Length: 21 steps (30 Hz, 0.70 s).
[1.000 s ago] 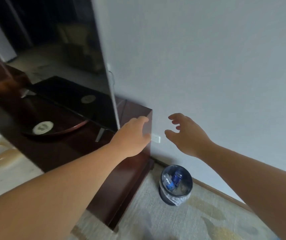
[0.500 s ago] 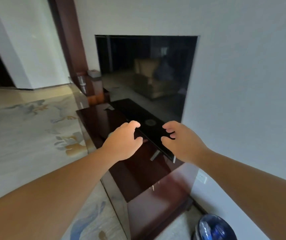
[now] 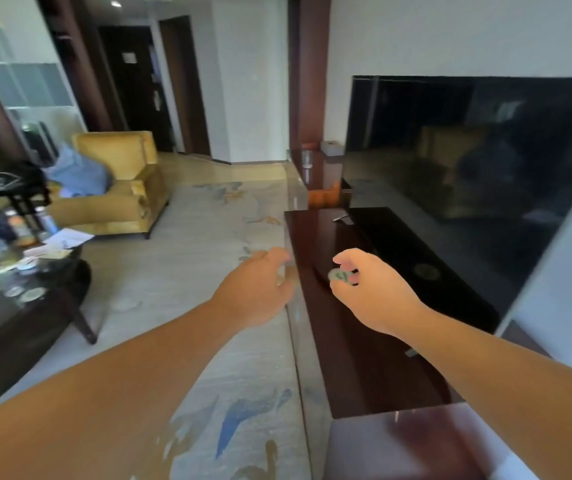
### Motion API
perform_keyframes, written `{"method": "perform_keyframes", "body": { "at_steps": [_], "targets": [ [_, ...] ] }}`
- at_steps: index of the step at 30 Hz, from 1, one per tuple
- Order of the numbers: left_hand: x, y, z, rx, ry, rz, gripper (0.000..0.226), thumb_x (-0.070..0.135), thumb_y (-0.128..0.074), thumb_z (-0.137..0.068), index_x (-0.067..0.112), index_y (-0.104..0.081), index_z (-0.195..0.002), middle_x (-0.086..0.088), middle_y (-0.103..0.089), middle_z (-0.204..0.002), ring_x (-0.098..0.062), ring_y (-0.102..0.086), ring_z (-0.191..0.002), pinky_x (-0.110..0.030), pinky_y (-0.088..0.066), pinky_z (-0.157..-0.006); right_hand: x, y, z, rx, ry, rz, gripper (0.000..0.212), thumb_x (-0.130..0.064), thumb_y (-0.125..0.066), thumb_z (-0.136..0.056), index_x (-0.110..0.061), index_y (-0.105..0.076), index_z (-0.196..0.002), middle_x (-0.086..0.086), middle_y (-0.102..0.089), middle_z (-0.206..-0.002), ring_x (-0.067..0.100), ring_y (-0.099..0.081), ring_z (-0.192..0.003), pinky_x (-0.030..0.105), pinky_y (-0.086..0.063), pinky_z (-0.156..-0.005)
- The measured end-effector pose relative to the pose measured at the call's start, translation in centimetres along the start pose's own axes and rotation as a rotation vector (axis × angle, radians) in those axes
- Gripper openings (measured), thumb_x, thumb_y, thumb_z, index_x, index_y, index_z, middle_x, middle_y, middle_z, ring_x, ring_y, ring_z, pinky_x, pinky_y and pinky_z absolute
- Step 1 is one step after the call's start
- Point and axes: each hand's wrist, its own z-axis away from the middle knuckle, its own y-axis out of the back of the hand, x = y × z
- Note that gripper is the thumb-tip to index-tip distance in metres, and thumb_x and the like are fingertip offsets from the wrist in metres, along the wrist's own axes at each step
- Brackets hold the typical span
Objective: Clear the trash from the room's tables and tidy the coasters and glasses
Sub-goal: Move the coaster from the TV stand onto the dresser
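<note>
Head view, two hands (image 3: 257, 292) (image 3: 371, 296), one coaster (image 3: 340, 276), one television (image 3: 478, 161)

Pale sign on dark wooden door (image 3: 128, 57): too blurred to read.
Labelled bottles on dark coffee table (image 3: 18, 227): labels illegible.

We saw our two forearms bare to the frame edge, with no sleeves, rings or watch; left grip (image 3: 255, 289) and right grip (image 3: 369, 296) were ungloved.

Over the dark wooden desk (image 3: 347, 341), the right hand (image 3: 371, 292) curls its fingers around a small round coaster (image 3: 341, 276) (its print is blurred). The left hand (image 3: 257, 289) hangs half-open beside the desk's edge, above the carpet (image 3: 191, 271).
</note>
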Motion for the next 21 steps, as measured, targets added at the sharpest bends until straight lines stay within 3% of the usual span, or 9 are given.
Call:
{"method": "perform_keyframes", "body": {
  "at_steps": [3,10,21],
  "targets": [
    [-3.1,1.9,0.5,0.042,0.072,-0.019,0.045,0.034,-0.051,-0.091,0.030,-0.039,-0.134,0.003,-0.050,-0.128,-0.019,-0.053,-0.111,-0.029,-0.042,-0.082,-2.7,-1.8,-1.5,-0.036,0.082,0.009,0.042,-0.038,-0.056,-0.089,-0.031,-0.048,-0.129,-0.010,-0.053,-0.126,0.008,-0.054,-0.103,0.027,-0.045,-0.085],
    [-11.1,6.5,1.7,0.136,0.191,-0.035,0.049,0.037,-0.054,-0.090,0.028,-0.039,-0.136,-0.002,-0.050,-0.130,-0.022,-0.052,-0.115,-0.035,-0.046,-0.091,-9.8,-6.4,-5.8,-0.115,0.205,-0.006,0.045,-0.035,-0.057,-0.089,-0.025,-0.048,-0.132,-0.005,-0.052,-0.131,0.014,-0.052,-0.114,0.034,-0.044,-0.096],
    [-23.7,12.6,0.9,0.125,0.226,-0.044,0.050,0.039,-0.053,-0.091,0.028,-0.038,-0.137,-0.002,-0.050,-0.132,-0.023,-0.053,-0.113,-0.035,-0.047,-0.088,-18.5,-15.1,-11.3,-0.147,0.280,0.087,0.047,-0.038,-0.054,-0.091,-0.027,-0.044,-0.136,-0.004,-0.048,-0.134,0.014,-0.050,-0.116,0.030,-0.042,-0.091]
  ]
}}
